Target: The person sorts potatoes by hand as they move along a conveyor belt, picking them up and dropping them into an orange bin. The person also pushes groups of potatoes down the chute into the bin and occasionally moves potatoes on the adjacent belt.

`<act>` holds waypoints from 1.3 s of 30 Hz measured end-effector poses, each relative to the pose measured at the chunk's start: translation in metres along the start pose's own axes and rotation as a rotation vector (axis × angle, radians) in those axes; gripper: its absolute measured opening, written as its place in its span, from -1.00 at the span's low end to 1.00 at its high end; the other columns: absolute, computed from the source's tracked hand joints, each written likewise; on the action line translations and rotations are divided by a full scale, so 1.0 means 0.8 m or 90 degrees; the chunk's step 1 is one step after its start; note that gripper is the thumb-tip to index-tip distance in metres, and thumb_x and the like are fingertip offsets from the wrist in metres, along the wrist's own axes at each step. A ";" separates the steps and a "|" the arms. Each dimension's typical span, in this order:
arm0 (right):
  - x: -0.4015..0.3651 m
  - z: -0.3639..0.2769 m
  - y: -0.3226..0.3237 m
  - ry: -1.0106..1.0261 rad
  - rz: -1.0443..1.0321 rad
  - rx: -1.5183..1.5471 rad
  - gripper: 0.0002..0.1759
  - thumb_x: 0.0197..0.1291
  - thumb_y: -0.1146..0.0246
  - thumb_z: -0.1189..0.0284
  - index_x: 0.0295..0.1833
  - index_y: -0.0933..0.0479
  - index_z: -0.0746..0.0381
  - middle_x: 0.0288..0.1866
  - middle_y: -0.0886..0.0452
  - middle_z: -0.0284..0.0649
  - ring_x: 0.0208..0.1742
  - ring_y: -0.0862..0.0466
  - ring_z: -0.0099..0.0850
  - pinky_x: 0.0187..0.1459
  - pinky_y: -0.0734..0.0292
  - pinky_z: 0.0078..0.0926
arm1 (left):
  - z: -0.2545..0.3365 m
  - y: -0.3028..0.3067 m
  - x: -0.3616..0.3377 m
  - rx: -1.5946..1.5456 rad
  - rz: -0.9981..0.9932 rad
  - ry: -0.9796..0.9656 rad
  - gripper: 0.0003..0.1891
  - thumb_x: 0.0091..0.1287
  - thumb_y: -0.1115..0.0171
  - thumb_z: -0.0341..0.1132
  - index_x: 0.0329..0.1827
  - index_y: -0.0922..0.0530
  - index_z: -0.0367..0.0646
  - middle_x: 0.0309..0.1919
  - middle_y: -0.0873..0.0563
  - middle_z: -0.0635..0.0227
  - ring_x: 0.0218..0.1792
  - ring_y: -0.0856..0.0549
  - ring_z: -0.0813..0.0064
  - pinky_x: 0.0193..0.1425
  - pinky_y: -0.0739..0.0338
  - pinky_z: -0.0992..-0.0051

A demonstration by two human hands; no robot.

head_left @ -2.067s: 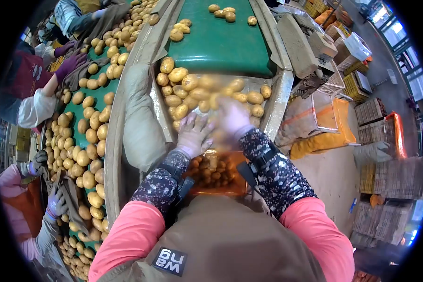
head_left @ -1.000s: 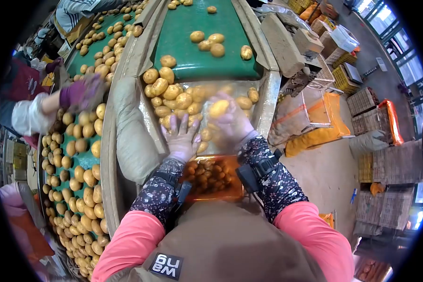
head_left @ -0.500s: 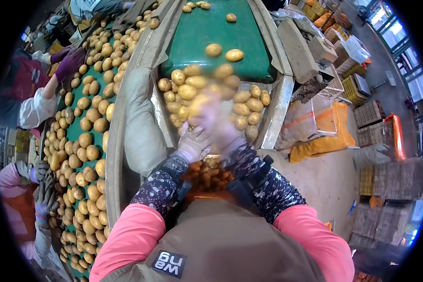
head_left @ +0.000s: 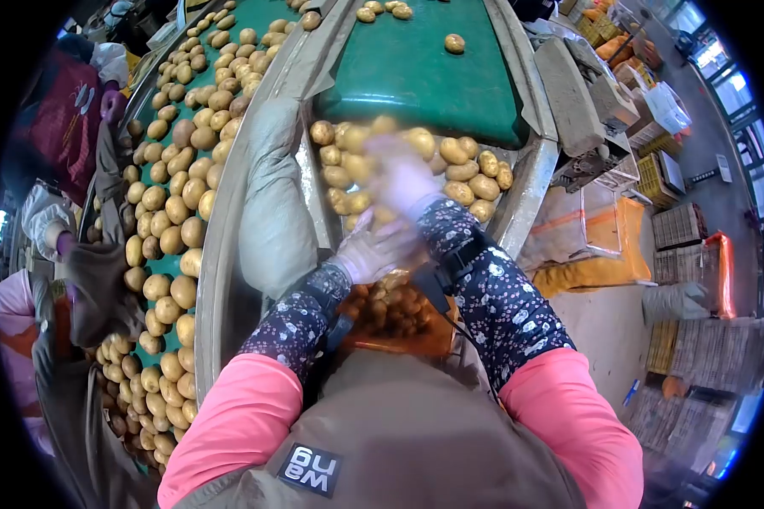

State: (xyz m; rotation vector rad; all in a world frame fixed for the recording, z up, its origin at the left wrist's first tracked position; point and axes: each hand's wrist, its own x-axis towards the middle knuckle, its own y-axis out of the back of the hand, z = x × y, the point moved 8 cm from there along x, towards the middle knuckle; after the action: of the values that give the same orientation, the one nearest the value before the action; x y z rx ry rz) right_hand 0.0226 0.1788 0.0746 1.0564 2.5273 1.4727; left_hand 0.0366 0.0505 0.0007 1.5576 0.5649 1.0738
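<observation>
Potatoes point(head_left: 465, 171) are heaped in a metal-sided tray point(head_left: 528, 188) at the end of a green belt point(head_left: 424, 72). My right hand point(head_left: 401, 174), gloved and smeared by motion, is over the middle of the heap; its fingers cannot be made out. My left hand point(head_left: 372, 248), in a pale glove, lies at the tray's near edge with its fingers spread and nothing seen in it. Below both hands, more potatoes point(head_left: 392, 310) sit in an orange mesh bag point(head_left: 399, 341).
A padded grey cloth roll point(head_left: 278, 204) lies along the left rail. Beyond it a second belt carries many potatoes point(head_left: 171, 212), with co-workers' arms point(head_left: 55, 225) at its far side. Crates point(head_left: 679, 246) and an orange sack point(head_left: 598, 267) stand at right.
The view has shifted, so the belts appear further right. My right hand has moved up over the heap, and my left hand's fingers are spread. Loose potatoes near the belt's end have left it.
</observation>
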 end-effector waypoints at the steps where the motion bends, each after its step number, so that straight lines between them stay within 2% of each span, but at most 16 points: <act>1: 0.005 -0.004 -0.016 0.007 -0.053 -0.050 -0.35 0.15 -0.31 0.34 0.40 -0.42 0.16 0.38 -0.48 -0.01 0.34 -0.52 -0.06 0.39 -0.37 -0.17 | -0.003 -0.004 -0.001 -0.006 -0.041 0.036 -0.67 0.24 -0.26 -0.06 0.04 -0.66 0.11 0.25 -0.56 0.46 0.40 -0.40 0.35 0.44 -0.04 -0.33; 3: 0.012 -0.011 -0.040 0.002 -0.127 -0.119 -0.36 0.14 -0.31 0.33 0.38 -0.44 0.12 0.38 -0.49 -0.04 0.33 -0.53 -0.08 0.37 -0.38 -0.16 | -0.007 -0.013 -0.006 -0.017 -0.124 0.108 -0.64 0.25 -0.25 -0.05 0.09 -0.65 0.15 0.26 -0.55 0.44 0.41 -0.38 0.32 0.49 0.00 -0.28; 6: 0.023 -0.012 -0.060 -0.032 -0.186 -0.183 -0.42 0.09 -0.33 0.32 0.30 -0.52 0.05 0.33 -0.53 -0.12 0.28 -0.57 -0.12 0.32 -0.43 -0.15 | -0.019 -0.025 -0.003 -0.004 -0.152 0.160 -0.60 0.26 -0.23 -0.05 0.17 -0.61 0.21 0.25 -0.55 0.40 0.41 -0.37 0.24 0.56 0.06 -0.17; 7: 0.026 -0.009 -0.061 -0.040 -0.179 -0.150 -0.49 0.06 -0.34 0.34 0.21 -0.58 0.04 0.21 -0.59 -0.13 0.19 -0.62 -0.11 0.24 -0.48 -0.14 | -0.018 -0.027 -0.001 -0.011 -0.171 0.147 -0.58 0.25 -0.23 -0.05 0.20 -0.60 0.22 0.26 -0.53 0.40 0.43 -0.36 0.23 0.57 0.05 -0.14; 10: 0.024 0.020 -0.067 -0.028 -0.216 -0.126 -0.50 0.02 -0.36 0.39 0.17 -0.59 0.10 0.13 -0.62 -0.08 0.14 -0.63 -0.06 0.17 -0.52 -0.14 | -0.014 -0.014 0.009 -0.014 -0.196 0.122 -0.52 0.24 -0.24 -0.06 0.28 -0.55 0.25 0.31 -0.48 0.37 0.47 -0.31 0.22 0.59 0.02 -0.08; 11: 0.022 0.037 -0.068 0.021 -0.163 -0.070 -0.54 0.05 -0.35 0.49 0.14 -0.60 0.14 0.06 -0.63 -0.11 0.12 -0.65 -0.16 0.15 -0.54 -0.28 | -0.011 -0.003 0.014 -0.005 -0.183 0.122 -0.49 0.23 -0.25 -0.06 0.30 -0.54 0.25 0.34 -0.46 0.37 0.48 -0.29 0.22 0.58 0.01 -0.08; 14: -0.004 0.037 -0.021 -0.127 -0.039 0.445 -0.57 0.10 -0.32 0.59 0.14 -0.58 0.18 0.00 -0.63 -0.18 0.09 -0.63 -0.31 0.11 -0.56 -0.44 | -0.009 0.007 0.017 -0.029 -0.152 0.141 -0.42 0.19 -0.27 -0.11 0.36 -0.49 0.23 0.40 -0.37 0.37 0.50 -0.25 0.27 0.59 -0.02 -0.05; 15: -0.011 0.029 -0.009 -0.127 -0.012 0.522 -0.56 0.21 -0.23 0.64 0.22 -0.52 0.17 -0.02 -0.62 -0.18 0.06 -0.61 -0.39 0.10 -0.56 -0.49 | -0.008 0.012 0.020 -0.051 -0.139 0.143 -0.42 0.18 -0.27 -0.15 0.35 -0.49 0.21 0.40 -0.36 0.37 0.50 -0.25 0.29 0.59 -0.03 -0.04; 16: -0.021 0.030 -0.009 -0.199 -0.020 0.660 -0.54 0.25 -0.21 0.61 0.28 -0.47 0.19 0.06 -0.60 -0.14 0.12 -0.60 -0.33 0.16 -0.55 -0.43 | -0.007 0.016 0.022 -0.072 -0.126 0.146 -0.42 0.17 -0.26 -0.19 0.35 -0.50 0.19 0.39 -0.35 0.38 0.50 -0.25 0.32 0.59 -0.04 -0.02; 18: -0.042 0.030 -0.013 -0.344 -0.036 0.935 -0.48 0.32 -0.17 0.55 0.39 -0.36 0.22 0.24 -0.55 -0.08 0.23 -0.59 -0.22 0.27 -0.54 -0.31 | -0.007 0.006 0.018 -0.028 -0.129 0.130 -0.44 0.21 -0.25 -0.08 0.35 -0.50 0.24 0.38 -0.39 0.38 0.50 -0.25 0.26 0.59 -0.01 -0.06; 21: -0.056 0.017 -0.016 -0.418 -0.040 1.239 -0.53 0.47 -0.08 0.31 0.41 -0.29 0.19 0.04 -0.60 -0.01 -0.15 -0.63 -0.31 -0.13 -0.67 -0.28 | -0.014 -0.008 0.009 -0.028 -0.139 0.137 -0.47 0.24 -0.23 -0.02 0.33 -0.51 0.27 0.33 -0.45 0.41 0.49 -0.28 0.22 0.58 0.00 -0.08; 24: -0.057 0.016 -0.011 -0.347 -0.036 1.223 -0.51 0.51 -0.02 0.20 0.40 -0.29 0.22 0.07 -0.59 -0.02 -0.24 -0.62 -0.30 -0.24 -0.67 -0.29 | -0.012 -0.004 0.013 0.013 -0.079 0.108 -0.50 0.25 -0.22 -0.02 0.29 -0.54 0.27 0.26 -0.50 0.43 0.47 -0.31 0.22 0.58 0.00 -0.08; 27: -0.059 0.016 -0.002 -0.292 -0.026 1.179 -0.55 0.51 -0.02 0.23 0.38 -0.34 0.21 0.10 -0.58 -0.03 -0.22 -0.61 -0.31 -0.23 -0.65 -0.34 | -0.014 -0.007 0.011 0.012 -0.052 0.101 -0.54 0.26 -0.21 -0.02 0.26 -0.57 0.26 0.21 -0.53 0.42 0.47 -0.32 0.21 0.58 -0.01 -0.08; 32: -0.070 0.020 -0.021 -0.392 -0.035 1.292 -0.59 0.51 -0.07 0.24 0.36 -0.38 0.15 0.18 -0.54 -0.10 -0.15 -0.59 -0.35 -0.20 -0.62 -0.43 | -0.019 -0.009 0.003 -0.009 -0.012 0.104 -0.57 0.28 -0.19 -0.02 0.23 -0.59 0.24 0.22 -0.54 0.40 0.48 -0.30 0.22 0.56 -0.04 -0.07; 37: -0.075 0.026 0.001 -0.297 -0.025 0.882 -0.55 0.55 0.15 0.32 0.41 -0.31 0.26 0.34 -0.47 -0.17 0.28 -0.52 -0.28 0.28 -0.49 -0.32 | -0.024 -0.012 0.003 -0.004 -0.065 0.111 -0.52 0.30 -0.18 -0.03 0.30 -0.54 0.23 0.42 -0.43 0.39 0.54 -0.24 0.29 0.56 -0.04 -0.06; 39: -0.081 0.049 -0.009 -0.362 -0.012 0.910 -0.59 0.54 0.10 0.31 0.38 -0.35 0.18 0.30 -0.49 -0.23 0.23 -0.53 -0.34 0.22 -0.52 -0.38 | -0.022 -0.009 0.008 -0.012 -0.088 0.109 -0.48 0.30 -0.18 -0.03 0.36 -0.49 0.23 0.48 -0.37 0.39 0.56 -0.22 0.30 0.55 -0.04 -0.05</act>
State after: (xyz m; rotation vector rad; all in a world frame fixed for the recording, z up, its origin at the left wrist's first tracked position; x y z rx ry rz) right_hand 0.0822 0.1693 0.0279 1.1556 2.7834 -0.8529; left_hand 0.0262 0.0671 -0.0045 1.3963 0.7661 1.1096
